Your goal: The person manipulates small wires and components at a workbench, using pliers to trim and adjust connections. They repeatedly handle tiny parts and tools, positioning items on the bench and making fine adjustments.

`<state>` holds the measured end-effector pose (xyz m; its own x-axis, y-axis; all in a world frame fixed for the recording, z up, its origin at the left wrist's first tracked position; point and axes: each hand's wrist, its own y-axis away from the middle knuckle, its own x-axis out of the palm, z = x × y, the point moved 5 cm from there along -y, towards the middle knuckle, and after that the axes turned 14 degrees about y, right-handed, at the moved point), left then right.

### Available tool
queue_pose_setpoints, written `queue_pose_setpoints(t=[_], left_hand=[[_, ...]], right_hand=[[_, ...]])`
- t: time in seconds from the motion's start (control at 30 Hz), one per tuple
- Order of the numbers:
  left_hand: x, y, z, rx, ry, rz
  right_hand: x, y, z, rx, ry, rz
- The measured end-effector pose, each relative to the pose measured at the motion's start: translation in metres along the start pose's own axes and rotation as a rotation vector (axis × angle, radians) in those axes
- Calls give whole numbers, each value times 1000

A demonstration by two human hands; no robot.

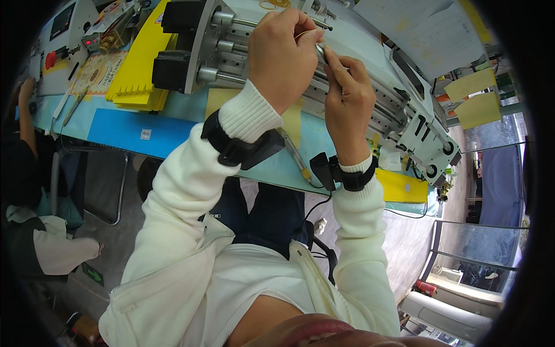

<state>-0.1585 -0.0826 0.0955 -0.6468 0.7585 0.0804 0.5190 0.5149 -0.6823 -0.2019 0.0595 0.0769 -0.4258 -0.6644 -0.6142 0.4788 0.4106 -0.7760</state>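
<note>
My left hand is closed in a pinch above a long metal rail assembly with steel shafts. A thin pale strand shows at its fingertips, too small to name. Close by on the right, my right hand pinches a small shiny metal piece, whose kind I cannot make out. The fingertips of both hands nearly meet over the rails. Black block-shaped motors sit at the assembly's left end, against a grey metal plate. At its right end stands a light metal end plate.
Yellow sheets and a blue panel lie left on the table. A pen-shaped tool with a cord rests near the front edge. Another yellow piece lies right. A co-worker's arm shows far left.
</note>
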Motion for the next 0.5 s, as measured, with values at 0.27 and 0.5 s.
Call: queue_pose_setpoints(t=[0.27, 0.5], left_hand=[[1, 1, 8, 8, 28, -12], [1, 0, 6, -22, -11, -12]], right_hand=[[1, 0, 2, -21, 31, -27], [-1, 0, 3, -19, 13, -36]])
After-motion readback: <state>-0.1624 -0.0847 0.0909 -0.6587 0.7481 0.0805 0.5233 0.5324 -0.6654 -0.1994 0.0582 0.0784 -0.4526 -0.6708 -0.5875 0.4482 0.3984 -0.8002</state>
